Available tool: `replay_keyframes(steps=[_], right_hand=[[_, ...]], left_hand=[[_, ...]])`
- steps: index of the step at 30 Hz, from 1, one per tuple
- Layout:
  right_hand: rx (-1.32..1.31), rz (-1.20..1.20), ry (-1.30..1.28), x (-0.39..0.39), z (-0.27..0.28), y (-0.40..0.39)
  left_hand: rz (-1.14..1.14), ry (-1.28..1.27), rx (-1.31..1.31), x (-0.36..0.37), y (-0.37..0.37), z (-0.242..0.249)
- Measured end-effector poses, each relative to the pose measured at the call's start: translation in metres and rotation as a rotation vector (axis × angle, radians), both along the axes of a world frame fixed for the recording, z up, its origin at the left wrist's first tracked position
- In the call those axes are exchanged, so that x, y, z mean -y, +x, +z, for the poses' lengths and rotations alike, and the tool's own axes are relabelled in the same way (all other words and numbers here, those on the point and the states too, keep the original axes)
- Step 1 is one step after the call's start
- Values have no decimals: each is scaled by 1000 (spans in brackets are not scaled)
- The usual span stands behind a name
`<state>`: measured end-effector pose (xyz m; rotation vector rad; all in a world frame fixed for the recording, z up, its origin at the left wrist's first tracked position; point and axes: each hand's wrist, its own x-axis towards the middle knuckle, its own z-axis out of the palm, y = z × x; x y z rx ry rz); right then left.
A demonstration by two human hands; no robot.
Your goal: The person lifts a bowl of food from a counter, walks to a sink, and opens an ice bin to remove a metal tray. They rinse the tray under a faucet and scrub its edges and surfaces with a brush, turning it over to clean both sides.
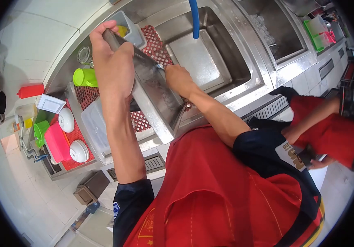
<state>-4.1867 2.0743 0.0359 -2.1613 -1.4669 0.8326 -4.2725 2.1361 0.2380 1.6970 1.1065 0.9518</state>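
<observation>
A long rectangular metal container (154, 88) is held tilted over the counter, left of the sink basin. My left hand (113, 61) is wrapped round its upper end, with the thumb on one side and the fingers over the rim. At the container's right side is my right hand (179, 80), its fingers closed on something small that I cannot make out. Beneath and beside the container lies a red perforated mat (154, 39).
The sink basin (210, 53) lies right of the container, under a blue hose (194, 20). A clear bin (129, 31), a green cup (85, 77), white bowls (78, 151) and a pink container (56, 142) stand around. Another person in red (325, 127) is at the right.
</observation>
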Motion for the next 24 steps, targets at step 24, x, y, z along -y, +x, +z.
replay_keyframes(steps=[24], right_hand=[[299,46,97,7,-2,-9]], left_hand=[[-4,-34,65,5,5,2]])
